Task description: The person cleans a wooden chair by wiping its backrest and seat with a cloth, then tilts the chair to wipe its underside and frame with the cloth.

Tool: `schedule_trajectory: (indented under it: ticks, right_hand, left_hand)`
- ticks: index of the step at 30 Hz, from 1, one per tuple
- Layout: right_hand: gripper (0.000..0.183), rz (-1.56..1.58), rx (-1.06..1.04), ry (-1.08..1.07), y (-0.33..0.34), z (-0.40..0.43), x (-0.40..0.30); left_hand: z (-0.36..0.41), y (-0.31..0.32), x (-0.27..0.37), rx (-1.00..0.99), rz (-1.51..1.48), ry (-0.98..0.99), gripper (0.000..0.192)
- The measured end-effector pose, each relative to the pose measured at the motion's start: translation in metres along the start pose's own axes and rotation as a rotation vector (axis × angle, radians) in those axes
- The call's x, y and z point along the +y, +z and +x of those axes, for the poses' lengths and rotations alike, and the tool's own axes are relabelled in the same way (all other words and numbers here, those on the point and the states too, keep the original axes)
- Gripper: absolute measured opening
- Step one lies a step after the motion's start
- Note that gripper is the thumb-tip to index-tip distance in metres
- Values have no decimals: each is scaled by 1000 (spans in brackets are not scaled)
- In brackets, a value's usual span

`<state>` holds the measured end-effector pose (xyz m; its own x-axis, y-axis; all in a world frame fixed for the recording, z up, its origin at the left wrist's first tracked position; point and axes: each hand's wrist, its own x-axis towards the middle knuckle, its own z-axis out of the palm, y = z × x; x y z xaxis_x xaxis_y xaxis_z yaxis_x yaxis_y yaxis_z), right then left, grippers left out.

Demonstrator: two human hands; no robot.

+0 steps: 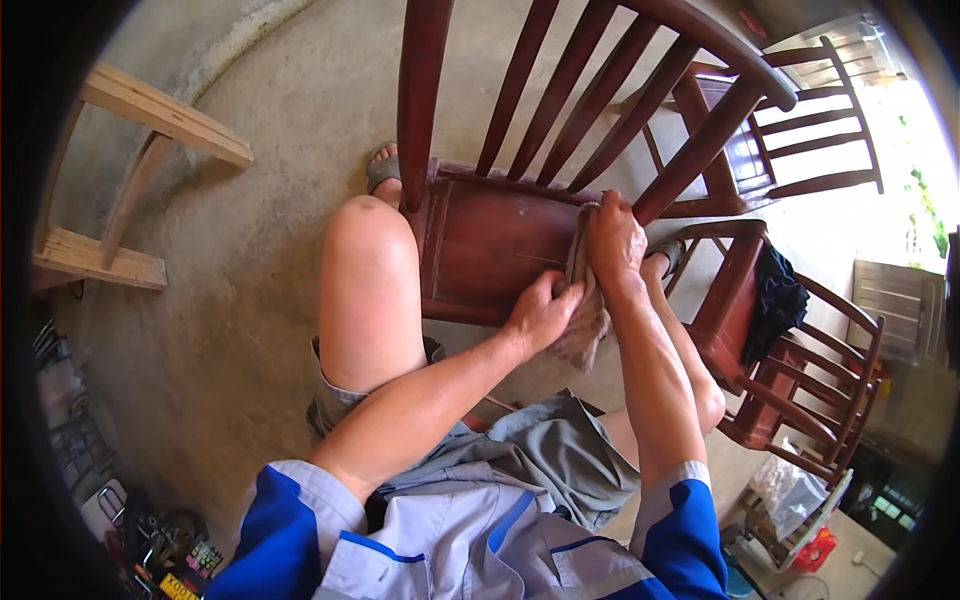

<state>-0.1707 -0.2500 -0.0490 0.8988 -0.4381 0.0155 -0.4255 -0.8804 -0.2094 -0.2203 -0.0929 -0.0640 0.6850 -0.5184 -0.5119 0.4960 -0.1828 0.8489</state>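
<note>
In front of me, between my knees, is a dark red-brown wooden chair with its slatted backrest (525, 97) away from me and its panelled seat (495, 247) facing up. A brown cloth (585, 322) lies bunched along the right side of the seat, its lower end hanging past the front edge. My right hand (619, 236) grips the cloth's far end at the seat's back right corner, beside the backrest post (701, 150). Closer to me, my left hand (546, 309) has its thumb and fingers on the same cloth. The fingertips are partly hidden.
Similar wooden chairs stand to the right, one with a black cloth (776, 300) draped over it. On the left is a pale wooden trestle (165, 112). A plastic bag (787, 487) sits at lower right, and assorted clutter (169, 540) fills the lower left. The floor (225, 360) is concrete.
</note>
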Motion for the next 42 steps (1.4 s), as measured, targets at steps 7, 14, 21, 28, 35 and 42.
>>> schedule_trajectory:
  ticks: [7,14,21,28,35,42]
  right_hand:
    - [15,-217,-5,-110,47,4,3]
    - [37,-319,-209,-265,3,-37,-10]
    - [34,-330,-319,-192,23,-25,8]
    - [25,-261,-277,-108,23,-3,-5]
    - [25,-137,-280,12,18,-7,-9]
    - [26,-51,-340,134,4,-16,-24]
  left_hand:
    - [16,-9,-9,232,268,72,43]
    - [8,-18,-13,226,437,68,45]
    - [4,-6,-10,172,468,149,48]
    - [9,-9,-13,305,486,312,52]
    - [5,-16,-12,199,517,183,50]
    - [-5,-17,-11,142,583,130,50]
